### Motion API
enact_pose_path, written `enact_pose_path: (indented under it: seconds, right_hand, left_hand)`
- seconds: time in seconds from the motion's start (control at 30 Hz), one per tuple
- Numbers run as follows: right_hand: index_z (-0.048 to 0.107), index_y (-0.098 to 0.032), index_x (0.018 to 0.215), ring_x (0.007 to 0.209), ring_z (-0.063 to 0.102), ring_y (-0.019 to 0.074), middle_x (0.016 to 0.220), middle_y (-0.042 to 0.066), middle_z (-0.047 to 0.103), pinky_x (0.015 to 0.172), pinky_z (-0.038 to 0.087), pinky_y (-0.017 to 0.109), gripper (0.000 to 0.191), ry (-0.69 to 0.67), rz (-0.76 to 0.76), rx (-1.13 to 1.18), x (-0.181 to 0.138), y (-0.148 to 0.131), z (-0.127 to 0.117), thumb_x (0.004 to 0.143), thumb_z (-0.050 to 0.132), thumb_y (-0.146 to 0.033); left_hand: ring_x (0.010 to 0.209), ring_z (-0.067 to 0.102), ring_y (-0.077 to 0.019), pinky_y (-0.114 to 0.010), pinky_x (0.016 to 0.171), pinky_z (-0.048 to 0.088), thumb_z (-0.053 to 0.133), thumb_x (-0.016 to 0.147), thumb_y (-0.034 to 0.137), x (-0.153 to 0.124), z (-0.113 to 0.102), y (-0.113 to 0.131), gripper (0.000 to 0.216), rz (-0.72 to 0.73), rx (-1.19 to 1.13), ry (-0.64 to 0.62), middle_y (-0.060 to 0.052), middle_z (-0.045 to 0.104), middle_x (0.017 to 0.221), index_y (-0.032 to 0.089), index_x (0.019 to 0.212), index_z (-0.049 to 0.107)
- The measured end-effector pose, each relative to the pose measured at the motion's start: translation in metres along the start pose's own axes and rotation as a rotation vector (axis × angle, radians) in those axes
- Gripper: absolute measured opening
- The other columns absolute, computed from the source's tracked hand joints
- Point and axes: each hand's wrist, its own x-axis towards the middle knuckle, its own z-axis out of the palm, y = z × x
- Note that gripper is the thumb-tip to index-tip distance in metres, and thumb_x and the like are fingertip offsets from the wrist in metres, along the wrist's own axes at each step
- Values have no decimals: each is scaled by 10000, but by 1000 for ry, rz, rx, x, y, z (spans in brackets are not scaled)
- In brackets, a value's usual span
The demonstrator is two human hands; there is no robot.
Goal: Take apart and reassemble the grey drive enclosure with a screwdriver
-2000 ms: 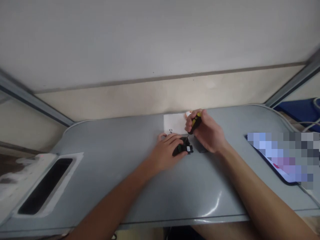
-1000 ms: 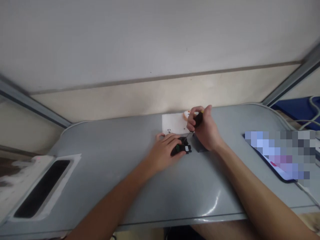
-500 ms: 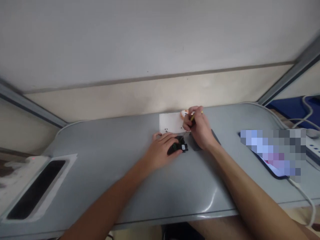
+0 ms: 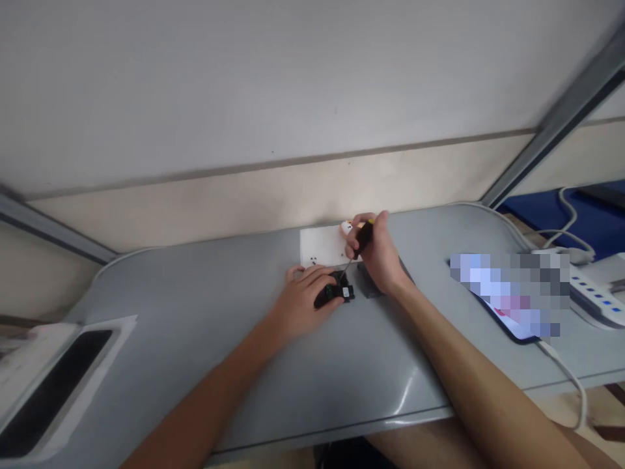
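My left hand (image 4: pixel 308 296) is closed round a small black electronic device (image 4: pixel 336 291), pressing it to the grey table. The device is opened up, with green circuit parts and a small white label showing. My right hand (image 4: pixel 378 254) grips a screwdriver (image 4: pixel 362 240) with a black and yellow handle. Its thin shaft slants down to the left and its tip reaches the device; the exact contact point is too small to make out. Behind the hands lies a white sheet (image 4: pixel 322 244) with several tiny dark screws (image 4: pixel 313 260). A dark flat piece (image 4: pixel 370 281) lies partly under my right wrist.
A small white and orange figure (image 4: pixel 346 227) stands on the sheet, partly behind my right hand. To the right are a lit phone (image 4: pixel 520 333) with a cable and a white power strip (image 4: pixel 598 296). A dark-screened phone or panel (image 4: pixel 56 391) lies at left. A wall (image 4: pixel 273 189) closes off the back.
The view has turned a little to the right, so things sit further left. In my right hand the screwdriver has changed angle and its black handle shows more. My left hand keeps its hold.
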Motion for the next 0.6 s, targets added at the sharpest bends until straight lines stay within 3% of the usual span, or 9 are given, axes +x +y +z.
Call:
enact_pose_path:
  seconds: [0.07,0.13,0.23,0.33,0.4,0.5,0.6]
  right_hand:
    - [614,-262,1034,615,524,140,704,-26,500,614,448,301,521,-25,3,26,1,-1,1,943,497,-762]
    - [635,-251,975,691,549,142,780,-4,542,655,456,296,434,-41,-5,21,1,-3,2,936,603,-682]
    - [519,-235,798,683,526,117,835,-8,562,621,421,277,421,-31,7,44,-1,-5,1,861,781,-559]
    - [415,-240,772,540,380,86,706,-56,463,529,332,265,516,-2,26,65,0,-5,1,830,811,-567]
    - [451,-252,803,516,329,92,651,-68,397,509,307,268,493,12,5,32,0,-4,3,851,749,-642]
    - [593,-267,958,567,415,115,715,-36,462,544,370,284,457,-8,19,68,0,-5,5,906,612,-721]
    - [647,-255,982,689,528,134,822,-2,538,643,452,294,374,-47,45,111,-2,-8,5,909,678,-621]
  left_hand:
    - [1251,649,-248,-470,1163,298,692,972,358,0,0,0,169,-1,6,-2,-52,710,1345,241,1088,659]
    - [1262,644,-249,-471,1166,295,688,976,368,0,0,0,172,-5,10,-7,-54,709,1348,242,1090,661]
    - [1272,639,-258,-482,1177,293,683,978,381,0,0,0,171,-20,10,-16,-59,706,1358,246,1083,671]
    - [1268,642,-264,-486,1179,303,676,980,384,0,0,1,172,-28,6,-18,-59,704,1366,248,1086,675]
    - [1264,644,-261,-480,1175,310,679,978,381,-1,1,1,171,-25,2,-15,-58,706,1362,247,1084,672]
    - [1265,643,-258,-477,1170,307,681,978,382,-1,2,0,177,-16,2,-6,-61,706,1357,243,1085,667]
    - [1257,646,-256,-474,1166,304,682,978,383,-1,2,0,184,-2,6,7,-65,706,1352,237,1090,670]
